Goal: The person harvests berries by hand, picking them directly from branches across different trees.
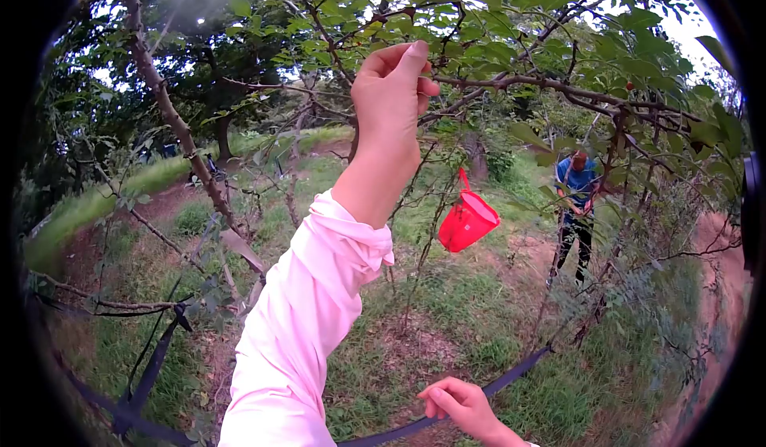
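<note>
Left grip [391,92] is up at the branch [550,84], fingers curled in with the thumb alongside; can't tell whether it pinches anything; right grip [463,407] is low near the frame's bottom, loosely curled, nothing visible in it.

Key relation: the branch runs off to the right from the left fingers, long axis near level with a slight droop at the far end; left is clearly the nearer hand, right is well below. Red bucket [468,222] sits below and right of the left grip, between the two hands in view, tilted, handle up (what it hangs from is hard to make out).

Hidden: the left hand covers the branch's near end; fingertip contact is not readable; right wrist is cut off by the frame edge; dark strap [519,367] passes behind the right hand, touching or apart unclear.
</note>
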The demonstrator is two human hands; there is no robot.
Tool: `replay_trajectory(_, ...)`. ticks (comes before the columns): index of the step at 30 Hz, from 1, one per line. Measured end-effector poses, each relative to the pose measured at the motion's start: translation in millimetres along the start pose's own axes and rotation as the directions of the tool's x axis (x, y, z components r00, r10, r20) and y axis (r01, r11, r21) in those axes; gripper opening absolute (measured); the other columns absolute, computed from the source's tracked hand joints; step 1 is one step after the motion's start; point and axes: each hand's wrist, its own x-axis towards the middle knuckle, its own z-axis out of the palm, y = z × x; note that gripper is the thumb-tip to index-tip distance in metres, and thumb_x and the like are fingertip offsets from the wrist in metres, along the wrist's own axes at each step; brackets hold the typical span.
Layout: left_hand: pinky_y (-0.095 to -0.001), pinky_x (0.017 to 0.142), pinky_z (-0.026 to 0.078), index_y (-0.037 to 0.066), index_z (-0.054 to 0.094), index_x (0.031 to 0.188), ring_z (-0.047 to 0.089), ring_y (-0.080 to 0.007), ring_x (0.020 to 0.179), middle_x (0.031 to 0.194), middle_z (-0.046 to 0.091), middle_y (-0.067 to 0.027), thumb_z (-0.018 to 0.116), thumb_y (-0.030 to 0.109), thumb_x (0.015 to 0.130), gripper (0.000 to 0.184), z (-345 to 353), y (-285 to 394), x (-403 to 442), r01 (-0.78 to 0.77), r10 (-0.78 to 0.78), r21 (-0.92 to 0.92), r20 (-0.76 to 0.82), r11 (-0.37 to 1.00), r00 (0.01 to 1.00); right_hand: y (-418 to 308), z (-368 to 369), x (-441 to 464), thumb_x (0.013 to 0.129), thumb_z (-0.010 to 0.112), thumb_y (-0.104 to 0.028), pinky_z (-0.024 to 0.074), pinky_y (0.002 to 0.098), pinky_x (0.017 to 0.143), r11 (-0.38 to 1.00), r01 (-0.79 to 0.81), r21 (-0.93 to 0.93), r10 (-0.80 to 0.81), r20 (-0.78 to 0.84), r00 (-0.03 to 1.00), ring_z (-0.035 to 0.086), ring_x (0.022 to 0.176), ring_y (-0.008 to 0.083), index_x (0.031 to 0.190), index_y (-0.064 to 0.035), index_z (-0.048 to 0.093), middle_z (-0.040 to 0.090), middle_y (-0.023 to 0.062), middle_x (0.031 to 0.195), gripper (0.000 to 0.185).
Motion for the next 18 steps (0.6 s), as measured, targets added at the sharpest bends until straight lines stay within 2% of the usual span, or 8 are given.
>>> replay_trajectory(2,-0.0174,0.044,0.036,0.006,0.059,0.097,0.055,-0.0054,0.057,0.082,0.061,-0.0005,0.075,0.016,0.085,0.022,-4,-2,-10,-0.007,0.007,-0.004,0.01,1.0,1.0,6,-1,0,0.101,0.05,-0.018,0.0462,0.0207,0.064,1.0,0.007,0.028,-0.008,0.017,1.0,0.059,0.074,0.0057,0.108,-0.0004,0.064,0.065,0.0011,0.081,0.024)
replay_trajectory(7,-0.017,0.044,0.033,0.006,0.06,0.096,0.052,-0.0032,0.055,0.074,0.06,0.0022,0.072,0.018,0.087,0.02,-8,-8,-34,0.021,-0.02,0.024,-0.039,0.999,0.999,6,3,2,0.101,0.05,-0.018,0.0458,0.0206,0.063,0.999,-0.018,0.032,0.017,0.04,0.999,0.058,0.072,0.0059,0.108,0.0,0.064,0.065,0.0017,0.081,0.024)
replay_trajectory(10,-0.0167,0.044,0.033,0.007,0.059,0.093,0.052,-0.0032,0.055,0.074,0.059,0.0024,0.071,0.018,0.087,0.018,-14,-9,-43,0.056,-0.057,-0.066,-0.006,0.996,0.998,6,5,4,0.101,0.05,-0.018,0.0454,0.0206,0.061,0.998,-0.068,0.012,0.068,0.05,0.996,0.057,0.07,0.0059,0.107,0.0001,0.064,0.064,0.002,0.079,0.024)
replay_trajectory(11,-0.0176,0.044,0.032,0.006,0.057,0.091,0.049,-0.0043,0.055,0.074,0.058,0.0011,0.067,0.018,0.09,0.015,-16,-2,-50,0.119,-0.121,-0.096,-0.011,0.988,0.993,7,6,5,0.101,0.05,-0.018,0.0453,0.0206,0.061,0.995,-0.096,0.006,0.096,0.05,0.994,0.057,0.069,0.0058,0.107,0.0001,0.064,0.064,0.0021,0.078,0.024)
replay_trajectory(12,-0.0182,0.043,0.032,0.006,0.056,0.09,0.049,-0.0048,0.056,0.074,0.057,0.0004,0.065,0.017,0.09,0.015,-23,-4,-53,0.164,-0.168,-0.212,-0.002,0.963,0.986,8,6,5,0.101,0.05,-0.018,0.0452,0.0206,0.061,0.992,-0.123,-0.001,0.123,0.048,0.991,0.057,0.069,0.0058,0.106,0.0002,0.064,0.064,0.0022,0.078,0.024)
replay_trajectory(14,-0.0193,0.043,0.031,0.005,0.054,0.088,0.047,-0.0059,0.057,0.076,0.055,-0.0009,0.061,0.016,0.091,0.014,-41,-7,-58,0.246,-0.255,-0.433,0.038,0.867,0.966,11,8,5,0.101,0.05,-0.019,0.0453,0.0207,0.059,0.994,-0.113,0.011,0.112,0.048,0.992,0.057,0.066,0.0063,0.104,0.0001,0.064,0.064,0.0021,0.076,0.024)
replay_trajectory(15,-0.0214,0.042,0.029,0.003,0.051,0.086,0.043,-0.0081,0.057,0.076,0.051,-0.0034,0.052,0.011,0.092,0.01,-46,0,-60,0.304,-0.367,-0.545,-0.007,0.782,0.93,12,10,6,0.101,0.05,-0.019,0.0454,0.0207,0.058,0.994,-0.105,0.019,0.104,0.049,0.993,0.057,0.065,0.0066,0.103,0.0001,0.064,0.064,0.0021,0.075,0.024)
replay_trajectory(18,-0.0223,0.042,0.029,0.001,0.05,0.085,0.041,-0.0098,0.055,0.075,0.049,-0.0046,0.043,0.004,0.089,0.008,-94,-5,-49,0.371,-0.548,-0.799,0.063,0.473,0.834,13,20,0,0.099,0.054,-0.024,0.0395,0.0191,0.051,0.987,-0.116,0.115,0.118,-0.006,0.993,0.053,0.059,0.0056,0.099,-0.0067,0.065,0.063,-0.0008,0.073,0.02)
